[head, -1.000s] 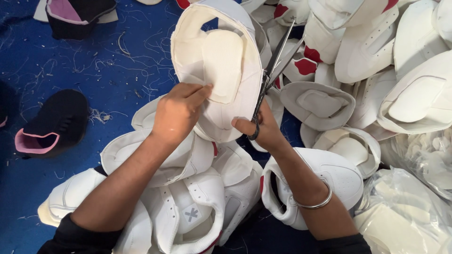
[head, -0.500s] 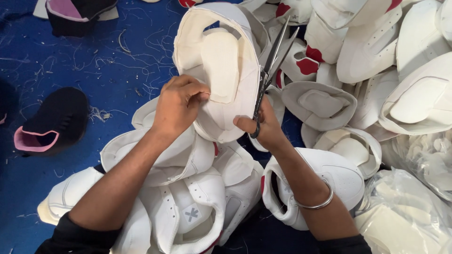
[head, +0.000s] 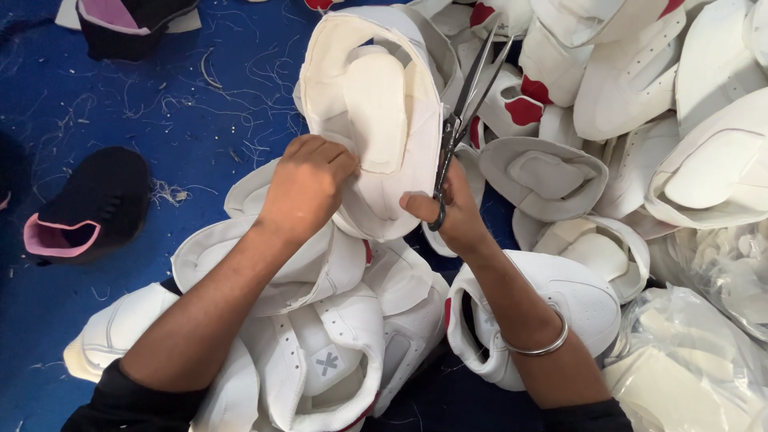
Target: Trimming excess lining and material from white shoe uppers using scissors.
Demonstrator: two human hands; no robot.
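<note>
Nearest the camera, two forearms in dark sleeves rose from the bottom edge, the right one wearing a single metal bangle (head: 538, 346). Under them lay a heap of white shoe uppers (head: 320, 352); about six could be made out there, but they overlapped so much that an exact count was not possible.

The left hand (head: 308, 186) was closed on the lower left edge of one cream shoe upper (head: 376, 120), fingers curled over the rim and thumb tucked behind it. This upper was held up above the heap, its lining side facing the camera, its tongue pad showing in the middle. The right hand (head: 456, 214) was clamped around the handles of one pair of scissors (head: 464, 112), a finger through the dark loop. The blades stood slightly apart and ran along the upper's right edge; whether they touched the fabric was hard to tell.

Farther off, to the right, more white uppers (head: 640, 96) were piled, at least eight, several with red patches, many cut off by the frame. A clear plastic bag (head: 704, 360) at lower right hid its contents. On the blue floor (head: 144, 104), littered with thread scraps, lay two black uppers with pink lining: one (head: 84, 210) at left, one (head: 132, 24) cropped at the top.
</note>
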